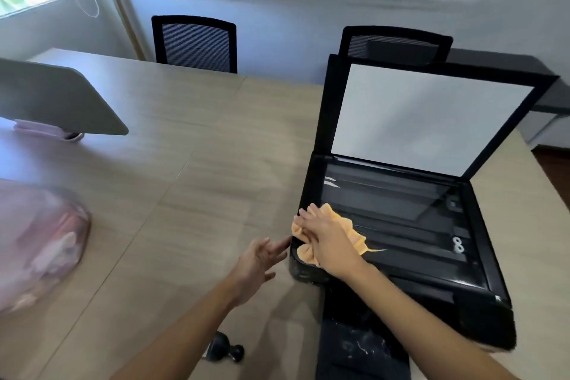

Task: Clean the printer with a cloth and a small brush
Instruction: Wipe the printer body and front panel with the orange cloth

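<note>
A black printer stands at the right of the table, its scanner lid raised and showing a white underside. My right hand presses an orange cloth flat on the near-left corner of the scanner glass. My left hand hovers just left of the printer's corner, fingers spread and holding nothing. A small black object, possibly the brush, lies on the table under my left forearm. The printer's output tray sticks out toward me and is speckled with dust.
The wooden table carries a pink plastic bag at the left edge and a grey panel at the far left. Two black office chairs stand behind the table against the wall.
</note>
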A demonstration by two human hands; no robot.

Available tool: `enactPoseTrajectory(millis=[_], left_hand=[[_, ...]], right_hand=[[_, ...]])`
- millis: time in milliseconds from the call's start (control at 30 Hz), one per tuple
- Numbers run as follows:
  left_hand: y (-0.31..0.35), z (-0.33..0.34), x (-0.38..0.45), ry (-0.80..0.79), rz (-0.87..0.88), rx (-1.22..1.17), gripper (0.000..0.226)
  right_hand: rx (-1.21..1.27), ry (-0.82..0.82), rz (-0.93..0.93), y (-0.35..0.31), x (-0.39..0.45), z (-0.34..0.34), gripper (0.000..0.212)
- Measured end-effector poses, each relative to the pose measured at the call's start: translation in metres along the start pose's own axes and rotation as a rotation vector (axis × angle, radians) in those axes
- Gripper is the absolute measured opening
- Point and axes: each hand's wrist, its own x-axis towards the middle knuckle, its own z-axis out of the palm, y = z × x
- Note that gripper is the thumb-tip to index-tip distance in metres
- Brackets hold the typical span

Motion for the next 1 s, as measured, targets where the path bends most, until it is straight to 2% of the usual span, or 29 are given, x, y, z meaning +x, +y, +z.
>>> enactPoseTrajectory(millis=[67,133,233,300,367,433,500,600,667,733,800,867,933,967,1000], left_hand=[[0.002,0.005,-0.007,-0.014,-0.006,0.032,0.057],[0.005,0.013,-0.009,0.054,0.028,0.024,0.053],[0.006,0.034,-0.035,0.196,0.222,0.056,0.048],[0.005,0.044,-0.048,0.208,0.268,-0.033,0.05],[0.007,0.048,-0.057,0.103,0.213,-0.268,0.062],[0.008,0.048,-0.067,-0.034,0.105,-0.624,0.076],[0.001,0.044,-0.076,-0.14,0.071,-0.862,0.079],[-0.026,0.025,-0.085,-0.213,-0.024,-0.961,0.084],[-0.044,0.014,-0.086,-0.129,-0.082,-0.939,0.08],[-0.056,0.008,-0.084,0.077,-0.044,-0.933,0.055],[-0.064,0.003,-0.07,0.235,0.023,-1.048,0.032],[-0.067,0.012,-0.057,0.248,0.096,-1.123,0.037],[-0.063,0.033,-0.041,0.288,0.157,-0.996,0.058],[-0.057,0.048,-0.033,0.26,0.218,-0.901,0.07],[-0.052,0.063,-0.02,0.283,0.291,-0.795,0.074]], right_hand=[[0.114,-0.032,0.042,-0.014,-0.023,-0.006,0.036],[0.249,-0.008,0.166,-0.026,-0.032,-0.016,0.03],[0.603,0.208,0.292,-0.057,-0.055,-0.026,0.031],[0.768,0.276,0.3,-0.076,-0.063,-0.022,0.032],[0.818,0.233,0.296,-0.096,-0.067,-0.012,0.032],[0.783,0.132,0.261,-0.114,-0.072,0.0,0.032],[0.811,0.048,0.215,-0.125,-0.082,0.007,0.031],[0.893,0.125,0.201,-0.124,-0.103,-0.001,0.031],[0.846,0.285,0.232,-0.107,-0.122,-0.013,0.031],[0.723,0.492,0.29,-0.078,-0.145,-0.03,0.031],[0.527,0.668,0.385,-0.039,-0.171,-0.051,0.031],[0.274,0.756,0.493,0.004,-0.193,-0.073,0.03],[0.103,0.796,0.619,0.047,-0.208,-0.093,0.03],[0.057,0.795,0.67,0.067,-0.213,-0.101,0.031],[0.021,0.775,0.711,0.085,-0.216,-0.106,0.033]])
